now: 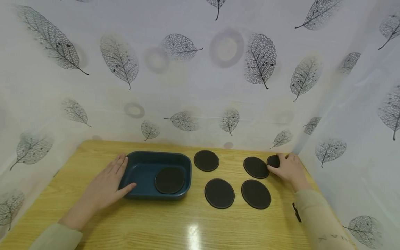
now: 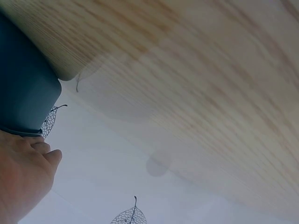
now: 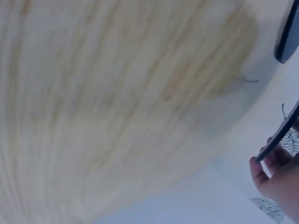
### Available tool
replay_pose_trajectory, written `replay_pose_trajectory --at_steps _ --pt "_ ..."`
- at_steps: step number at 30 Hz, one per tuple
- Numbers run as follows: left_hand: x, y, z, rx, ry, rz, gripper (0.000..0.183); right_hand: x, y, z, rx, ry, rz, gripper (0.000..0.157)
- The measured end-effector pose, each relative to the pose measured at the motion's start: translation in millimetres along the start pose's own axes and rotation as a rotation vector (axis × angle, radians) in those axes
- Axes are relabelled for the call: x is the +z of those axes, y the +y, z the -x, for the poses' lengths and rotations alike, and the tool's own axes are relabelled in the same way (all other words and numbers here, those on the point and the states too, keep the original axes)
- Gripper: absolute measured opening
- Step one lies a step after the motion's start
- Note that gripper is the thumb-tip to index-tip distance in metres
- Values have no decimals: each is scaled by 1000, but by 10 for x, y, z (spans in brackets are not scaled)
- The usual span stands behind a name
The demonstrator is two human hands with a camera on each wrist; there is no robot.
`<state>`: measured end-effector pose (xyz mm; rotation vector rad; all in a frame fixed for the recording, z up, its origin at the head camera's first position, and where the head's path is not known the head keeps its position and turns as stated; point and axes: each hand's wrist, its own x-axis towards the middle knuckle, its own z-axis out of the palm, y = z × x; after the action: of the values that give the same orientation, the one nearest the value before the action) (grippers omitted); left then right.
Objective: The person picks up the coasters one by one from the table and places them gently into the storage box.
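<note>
A dark blue rectangular tray (image 1: 143, 173) with raised walls stands at the left of the table, and one black round coaster (image 1: 169, 180) lies inside it, toward its right end. My left hand (image 1: 107, 184) rests on the tray's left end, fingers fairly straight, thumb reaching over the near left corner; the left wrist view has the fingers at the tray's rim (image 2: 28, 134). At the far right, my right hand (image 1: 290, 169) pinches another black round coaster (image 1: 273, 161). That coaster (image 3: 279, 135) is lifted and tilted in the right wrist view, with the fingertips on its edge.
Several more black coasters lie flat between tray and right hand, including a back-left one (image 1: 206, 160), a front-left one (image 1: 219, 193) and a front-right one (image 1: 256, 194). A small black strip (image 1: 297, 212) lies by the right forearm. A leaf-patterned curtain (image 1: 200, 86) hangs behind the table.
</note>
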<state>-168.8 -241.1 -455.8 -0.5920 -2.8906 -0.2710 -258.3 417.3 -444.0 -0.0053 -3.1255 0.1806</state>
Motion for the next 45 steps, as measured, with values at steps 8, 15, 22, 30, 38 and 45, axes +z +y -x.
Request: replay_pose_trajectory --at_steps 8,15,22,30,38,45 --pt "-12 -3 -9 -5 -13 2 102 -144 -231 -37 -58 42 69 86" --pt "-8 -12 -1 2 -14 -4 102 -274 -448 -42 -112 47 104 84" --pt "9 -12 8 14 9 -12 101 -363 -681 -21 -180 101 139 81" --pt "-5 -8 11 6 -14 5 100 -375 -924 -14 -255 132 136 79" --pt "-1 -19 17 7 -7 0 100 -429 -1304 41 -346 138 125 78" --pt "6 -26 13 9 -3 1 100 -463 -1650 56 -436 144 101 81"
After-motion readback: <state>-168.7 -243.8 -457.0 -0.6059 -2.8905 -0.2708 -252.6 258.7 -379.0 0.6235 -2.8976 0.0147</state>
